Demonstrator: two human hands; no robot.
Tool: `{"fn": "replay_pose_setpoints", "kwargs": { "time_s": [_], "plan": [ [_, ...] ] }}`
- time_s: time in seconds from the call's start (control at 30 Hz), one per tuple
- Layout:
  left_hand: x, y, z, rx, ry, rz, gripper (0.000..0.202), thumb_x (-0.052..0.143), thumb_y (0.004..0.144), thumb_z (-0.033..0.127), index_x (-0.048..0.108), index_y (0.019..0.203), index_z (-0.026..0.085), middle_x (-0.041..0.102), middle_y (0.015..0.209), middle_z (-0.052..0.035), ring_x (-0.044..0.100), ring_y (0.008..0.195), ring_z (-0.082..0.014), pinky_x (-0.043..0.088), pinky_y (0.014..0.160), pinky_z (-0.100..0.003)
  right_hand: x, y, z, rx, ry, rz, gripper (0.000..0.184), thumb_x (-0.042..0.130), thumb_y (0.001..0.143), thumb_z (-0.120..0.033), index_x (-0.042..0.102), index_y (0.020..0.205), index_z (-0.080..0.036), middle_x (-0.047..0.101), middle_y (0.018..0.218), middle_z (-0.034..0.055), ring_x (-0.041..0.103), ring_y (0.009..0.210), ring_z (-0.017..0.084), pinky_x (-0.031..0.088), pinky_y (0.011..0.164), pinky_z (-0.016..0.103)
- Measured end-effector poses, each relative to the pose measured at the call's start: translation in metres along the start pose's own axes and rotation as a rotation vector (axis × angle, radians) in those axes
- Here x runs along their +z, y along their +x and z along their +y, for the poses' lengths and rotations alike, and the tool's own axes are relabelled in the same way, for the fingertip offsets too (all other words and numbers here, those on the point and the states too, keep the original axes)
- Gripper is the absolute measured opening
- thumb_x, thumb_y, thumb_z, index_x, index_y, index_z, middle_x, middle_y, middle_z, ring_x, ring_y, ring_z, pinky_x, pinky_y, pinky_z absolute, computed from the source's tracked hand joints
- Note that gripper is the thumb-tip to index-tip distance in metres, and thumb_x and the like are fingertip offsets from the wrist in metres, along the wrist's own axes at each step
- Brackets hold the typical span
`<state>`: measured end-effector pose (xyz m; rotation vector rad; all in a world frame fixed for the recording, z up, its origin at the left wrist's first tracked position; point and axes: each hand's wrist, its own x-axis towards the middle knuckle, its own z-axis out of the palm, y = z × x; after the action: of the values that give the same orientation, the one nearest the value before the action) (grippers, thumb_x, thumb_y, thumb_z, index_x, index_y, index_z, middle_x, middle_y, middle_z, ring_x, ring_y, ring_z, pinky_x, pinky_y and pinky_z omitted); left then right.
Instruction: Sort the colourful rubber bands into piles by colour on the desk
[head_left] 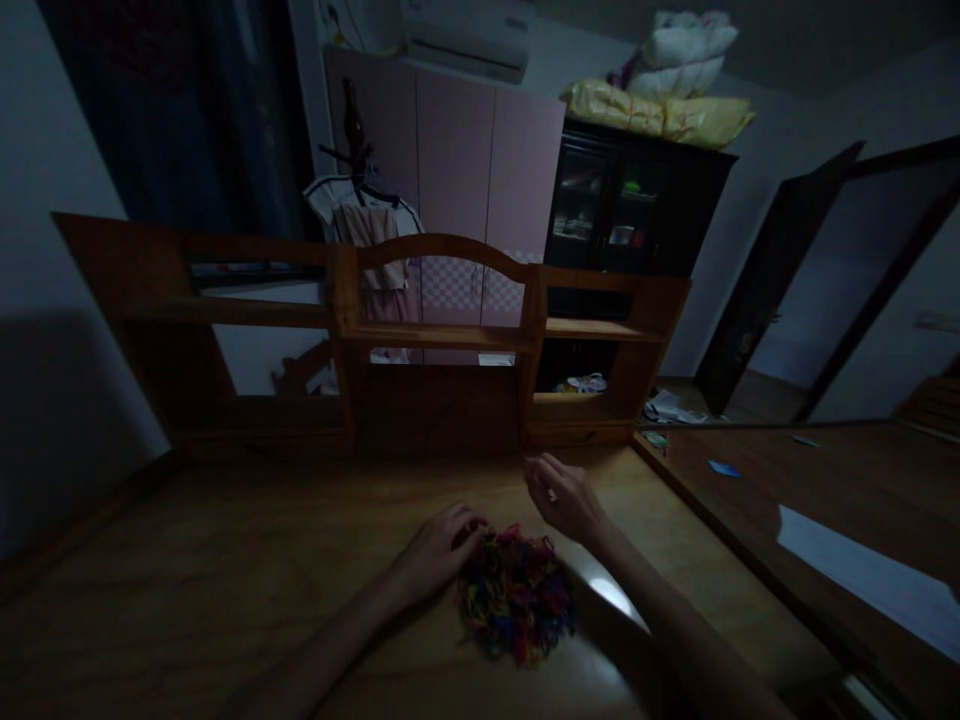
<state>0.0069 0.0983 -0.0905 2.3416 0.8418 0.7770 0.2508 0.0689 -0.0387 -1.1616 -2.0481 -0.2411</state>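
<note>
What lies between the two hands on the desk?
Head view: the colourful band pile's top edge and bare desk, between left hand and right hand.

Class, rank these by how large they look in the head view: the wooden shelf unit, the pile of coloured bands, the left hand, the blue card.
1. wooden shelf unit
2. pile of coloured bands
3. left hand, slightly smaller than the pile
4. blue card, smallest, though farther from the camera

Dim light blurs the pile of coloured bands [517, 598] at lower centre into one tangle. Fingertips of the left hand [439, 548] vanish into its edge. Whether the right hand [564, 497] pinches anything is unclear. Both forearms leave the frame's bottom edge.
</note>
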Motion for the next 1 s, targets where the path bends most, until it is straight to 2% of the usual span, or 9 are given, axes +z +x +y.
{"fn": "replay_pose_setpoints", "kwargs": {
  "time_s": [0.1, 0.17, 0.3, 0.53, 0.7, 0.8, 1.0],
  "plan": [
    [-0.001, 0.0, -0.003, 0.0, -0.025, -0.032, 0.028, 0.043, 0.097, 0.038, 0.066, 0.106, 0.024, 0.062, 0.104, -0.005, 0.058, 0.098, -0.0187, 0.044, 0.087, -0.03, 0.017, -0.006, 0.009, 0.181, 0.182, -0.034, 0.015, 0.045, 0.096, -0.025, 0.06, 0.096, -0.021, 0.063, 0.08, 0.0023, 0.058, 0.064, 0.013, 0.043, 0.058, 0.023],
    [-0.001, 0.001, -0.006, 0.004, -0.034, -0.054, 0.028, 0.044, 0.096, 0.037, 0.066, 0.108, 0.024, 0.061, 0.104, -0.005, 0.057, 0.098, -0.0187, 0.044, 0.087, -0.03, 0.021, -0.011, 0.009, 0.236, 0.265, -0.104, 0.015, 0.048, 0.096, -0.027, 0.061, 0.097, -0.022, 0.064, 0.079, 0.0013, 0.061, 0.066, 0.014, 0.045, 0.059, 0.023],
    [0.002, 0.002, -0.009, 0.018, -0.035, -0.066, 0.025, 0.049, 0.095, 0.036, 0.066, 0.107, 0.024, 0.06, 0.102, -0.0048, 0.056, 0.096, -0.0186, 0.045, 0.086, -0.029, 0.024, -0.017, 0.002, 0.182, 0.303, -0.189, 0.014, 0.053, 0.092, -0.022, 0.065, 0.099, -0.022, 0.067, 0.086, 0.003, 0.063, 0.076, 0.015, 0.047, 0.069, 0.026],
    [0.005, 0.002, -0.01, 0.025, -0.045, -0.08, 0.021, 0.06, 0.088, 0.035, 0.068, 0.105, 0.024, 0.063, 0.099, -0.0042, 0.057, 0.095, -0.0188, 0.045, 0.083, -0.028, 0.027, -0.021, -0.005, 0.122, 0.414, -0.361, 0.012, 0.063, 0.087, -0.025, 0.07, 0.095, -0.021, 0.068, 0.087, 0.0044, 0.063, 0.077, 0.016, 0.048, 0.068, 0.025],
    [0.005, 0.003, -0.008, 0.017, -0.022, -0.062, 0.016, 0.061, 0.086, 0.033, 0.069, 0.096, 0.021, 0.065, 0.093, -0.004, 0.059, 0.092, -0.0191, 0.045, 0.082, -0.029, 0.03, -0.022, -0.002, 0.079, 0.447, -0.411, 0.014, 0.066, 0.084, -0.021, 0.072, 0.097, -0.022, 0.069, 0.088, 0.0041, 0.063, 0.083, 0.017, 0.048, 0.073, 0.026],
    [0.005, 0.003, -0.005, 0.007, -0.025, -0.05, 0.016, 0.061, 0.086, 0.029, 0.067, 0.098, 0.02, 0.064, 0.093, -0.0034, 0.059, 0.088, -0.0177, 0.045, 0.079, -0.027, 0.034, -0.023, 0.001, 0.052, 0.43, -0.44, 0.016, 0.066, 0.083, -0.019, 0.073, 0.097, -0.022, 0.069, 0.087, 0.0042, 0.062, 0.085, 0.018, 0.047, 0.078, 0.028],
    [0.005, 0.004, -0.003, 0.016, -0.042, -0.028, 0.019, 0.057, 0.083, 0.023, 0.067, 0.1, 0.02, 0.062, 0.089, -0.0019, 0.057, 0.083, -0.0158, 0.044, 0.074, -0.025, 0.031, -0.022, -0.001, 0.119, 0.433, -0.397, 0.011, 0.065, 0.08, -0.014, 0.072, 0.088, -0.02, 0.064, 0.081, 0.0026, 0.059, 0.077, 0.015, 0.045, 0.068, 0.024]
  ]
}}
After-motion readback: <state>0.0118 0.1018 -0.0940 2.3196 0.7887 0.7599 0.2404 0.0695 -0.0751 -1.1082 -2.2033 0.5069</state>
